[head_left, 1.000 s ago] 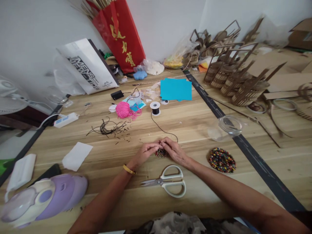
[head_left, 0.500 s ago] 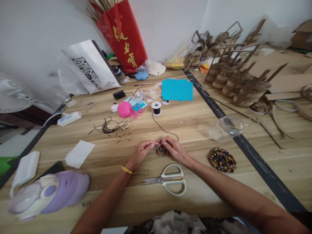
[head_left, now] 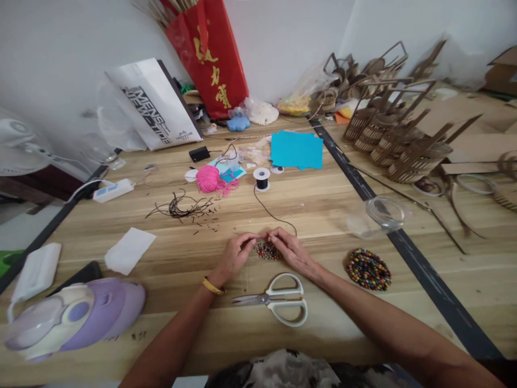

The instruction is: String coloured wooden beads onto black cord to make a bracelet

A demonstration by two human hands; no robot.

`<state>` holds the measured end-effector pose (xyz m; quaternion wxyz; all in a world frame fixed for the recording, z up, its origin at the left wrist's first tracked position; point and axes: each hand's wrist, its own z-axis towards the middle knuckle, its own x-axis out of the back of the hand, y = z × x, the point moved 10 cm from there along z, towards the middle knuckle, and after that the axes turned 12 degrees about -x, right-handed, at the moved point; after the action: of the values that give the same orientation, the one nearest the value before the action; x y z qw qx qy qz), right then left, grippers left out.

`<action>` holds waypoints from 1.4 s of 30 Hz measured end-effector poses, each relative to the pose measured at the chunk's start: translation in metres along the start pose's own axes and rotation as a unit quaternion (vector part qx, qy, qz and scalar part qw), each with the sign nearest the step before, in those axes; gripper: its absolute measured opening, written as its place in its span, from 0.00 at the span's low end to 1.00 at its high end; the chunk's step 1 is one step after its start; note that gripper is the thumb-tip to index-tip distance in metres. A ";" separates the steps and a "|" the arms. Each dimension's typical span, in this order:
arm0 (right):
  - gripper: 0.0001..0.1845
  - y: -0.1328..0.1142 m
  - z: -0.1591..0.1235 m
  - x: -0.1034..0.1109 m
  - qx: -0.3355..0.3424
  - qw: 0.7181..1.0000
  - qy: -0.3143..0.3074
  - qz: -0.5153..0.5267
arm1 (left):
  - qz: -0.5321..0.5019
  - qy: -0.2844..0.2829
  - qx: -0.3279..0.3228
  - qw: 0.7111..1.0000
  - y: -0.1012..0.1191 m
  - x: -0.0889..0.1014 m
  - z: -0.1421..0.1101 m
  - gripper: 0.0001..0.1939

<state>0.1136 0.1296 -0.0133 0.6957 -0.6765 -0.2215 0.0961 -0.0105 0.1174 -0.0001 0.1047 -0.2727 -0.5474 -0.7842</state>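
where left hand (head_left: 233, 257) faces right hand (head_left: 294, 252), beadwork (head_left: 267, 251) stretches left-to-right.

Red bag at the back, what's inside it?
Thin, pale stalks stick out of the top of the red bag; anything lower down is covered by its front.

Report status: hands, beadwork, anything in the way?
Left hand and right hand close together at far edge of beadwork. Black cord runs from spool toward right hand. Scissors lie apart from both; nothing seems in the way.

The hands (head_left: 295, 253) hide the near end of the black cord (head_left: 269, 213).
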 end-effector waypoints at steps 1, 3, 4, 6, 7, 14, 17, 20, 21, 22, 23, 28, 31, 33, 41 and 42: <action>0.16 0.000 0.000 0.000 -0.003 1.000 0.000 0.003 | -0.001 -0.001 -0.001 1.000 0.000 0.000 0.000 0.11; 0.16 0.000 0.000 0.000 -0.007 1.000 -0.003 0.010 | -0.003 0.001 -0.003 1.000 0.000 0.000 -0.001 0.11; 0.16 0.000 0.000 0.000 -0.008 1.000 -0.005 0.015 | -0.004 0.002 -0.004 1.000 0.000 0.000 -0.001 0.11; 0.16 -0.001 0.000 -0.001 -0.009 1.000 -0.009 0.020 | -0.004 0.001 -0.007 1.000 0.000 0.000 -0.001 0.11; 0.15 -0.001 0.000 -0.001 -0.009 1.000 -0.013 0.021 | -0.004 0.001 -0.009 1.000 0.000 -0.001 -0.001 0.11; 0.14 -0.002 -0.001 -0.005 -0.003 0.999 -0.028 0.032 | -0.019 0.004 -0.009 1.000 -0.001 -0.001 -0.002 0.11; 0.13 -0.004 -0.002 -0.005 0.000 0.999 -0.030 0.027 | -0.040 0.001 -0.005 0.999 -0.002 -0.003 -0.003 0.11; 0.14 -0.005 -0.002 -0.006 0.000 0.999 -0.031 0.022 | -0.043 0.001 -0.001 0.999 -0.003 -0.003 -0.004 0.10; 0.14 -0.004 -0.003 -0.006 0.000 0.999 -0.032 0.025 | -0.042 0.001 -0.002 0.999 -0.004 -0.003 -0.004 0.10; 0.14 -0.004 -0.003 -0.006 0.001 0.999 -0.031 0.030 | -0.039 0.001 -0.003 0.999 -0.004 -0.003 -0.004 0.10; 0.14 -0.005 -0.003 -0.006 0.003 0.999 -0.029 0.033 | -0.030 0.005 -0.005 1.000 -0.005 -0.001 -0.003 0.10; 0.14 -0.004 -0.003 -0.004 0.008 0.999 -0.012 0.031 | 0.112 0.052 -0.068 0.990 0.007 0.018 0.001 0.12; 0.14 -0.001 -0.002 -0.002 0.002 0.999 -0.002 0.037 | 0.237 0.017 -0.113 0.965 0.016 0.015 0.002 0.16; 0.13 0.001 -0.002 -0.001 0.004 0.999 0.000 0.039 | 0.311 -0.023 -0.114 0.943 0.014 0.009 0.003 0.19; 0.14 0.000 -0.002 -0.003 0.009 1.000 -0.005 0.025 | 0.410 -0.125 -0.113 0.896 -0.004 -0.012 0.001 0.23; 0.14 -0.001 -0.002 -0.003 0.011 1.000 -0.004 0.023 | 0.408 -0.130 -0.111 0.897 -0.006 -0.012 0.001 0.24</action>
<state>0.1116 0.1265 -0.0130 0.6995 -0.6736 -0.2076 0.1176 -0.0029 0.1191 -0.0110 0.3127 -0.5814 -0.3061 -0.6860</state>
